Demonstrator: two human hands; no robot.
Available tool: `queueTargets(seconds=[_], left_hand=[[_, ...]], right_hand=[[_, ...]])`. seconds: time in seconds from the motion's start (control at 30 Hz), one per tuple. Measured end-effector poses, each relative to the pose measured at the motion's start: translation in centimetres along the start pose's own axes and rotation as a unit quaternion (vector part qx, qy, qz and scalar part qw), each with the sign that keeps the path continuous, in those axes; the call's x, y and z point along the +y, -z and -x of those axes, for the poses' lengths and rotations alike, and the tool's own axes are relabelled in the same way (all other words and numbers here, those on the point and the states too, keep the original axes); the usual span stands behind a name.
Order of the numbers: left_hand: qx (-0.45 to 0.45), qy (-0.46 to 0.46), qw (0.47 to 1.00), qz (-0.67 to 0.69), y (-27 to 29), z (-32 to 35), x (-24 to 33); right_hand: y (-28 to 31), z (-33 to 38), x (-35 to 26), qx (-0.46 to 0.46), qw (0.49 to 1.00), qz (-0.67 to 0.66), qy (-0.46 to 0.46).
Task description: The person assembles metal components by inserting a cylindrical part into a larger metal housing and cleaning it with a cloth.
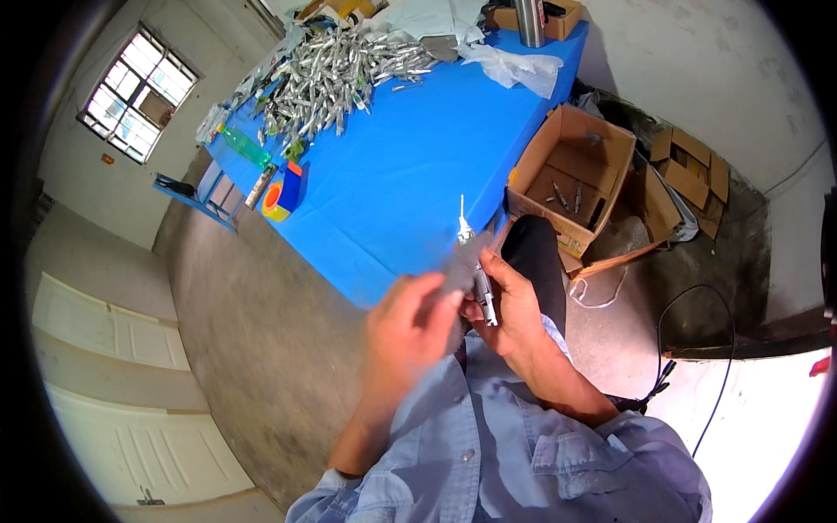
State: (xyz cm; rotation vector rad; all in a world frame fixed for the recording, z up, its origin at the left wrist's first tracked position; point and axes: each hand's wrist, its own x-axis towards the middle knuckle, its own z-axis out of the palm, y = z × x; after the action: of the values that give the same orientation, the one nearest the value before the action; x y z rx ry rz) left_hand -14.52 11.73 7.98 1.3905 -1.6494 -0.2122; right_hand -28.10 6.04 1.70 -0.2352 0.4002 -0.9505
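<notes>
Just in front of my body, beyond the near table edge, my right hand (514, 305) grips a slim silver metal part (483, 292) with a thin pale tip pointing away from me. My left hand (403, 327), smeared by motion, pinches a flat grey pad (460, 264) against the part's side. Whether the pad is cloth or abrasive sheet I cannot tell. On the blue-covered table (392, 166) lies a big heap of similar silver parts (327, 83).
A green bottle (244, 146) lies at the table's left edge, close to a blue and yellow tape dispenser (283, 193). A steel flask (529, 24) stands at the back. Right of the table, an open cardboard box (575, 166) holds a few parts. A black cable (731, 349) loops across the floor.
</notes>
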Motion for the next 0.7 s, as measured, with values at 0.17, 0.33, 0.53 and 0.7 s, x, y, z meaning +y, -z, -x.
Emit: queueTargets(seconds=[0.17, 0.33, 0.53, 0.7], left_hand=[[-0.05, -0.092, 0.994, -0.037, -1.2, 1.1, 0.1], [0.02, -0.085, 0.994, -0.061, -1.5, -0.3, -1.3], [0.087, -0.041, 0.993, -0.069, -0.6, -2.6, -3.4], [0.037, -0.015, 0.997, -0.059, 0.5, -1.2, -1.1]], right_hand=[[-1.6, 0.3, 0.7, 0.057, 0.997, -0.054, 0.008], [-0.4, 0.3, 1.8, 0.001, 1.0, 0.011, -0.004], [-0.8, 0.6, 1.8, -0.018, 1.0, 0.016, -0.013], [-1.0, 0.5, 0.8, 0.036, 0.999, 0.024, -0.007]])
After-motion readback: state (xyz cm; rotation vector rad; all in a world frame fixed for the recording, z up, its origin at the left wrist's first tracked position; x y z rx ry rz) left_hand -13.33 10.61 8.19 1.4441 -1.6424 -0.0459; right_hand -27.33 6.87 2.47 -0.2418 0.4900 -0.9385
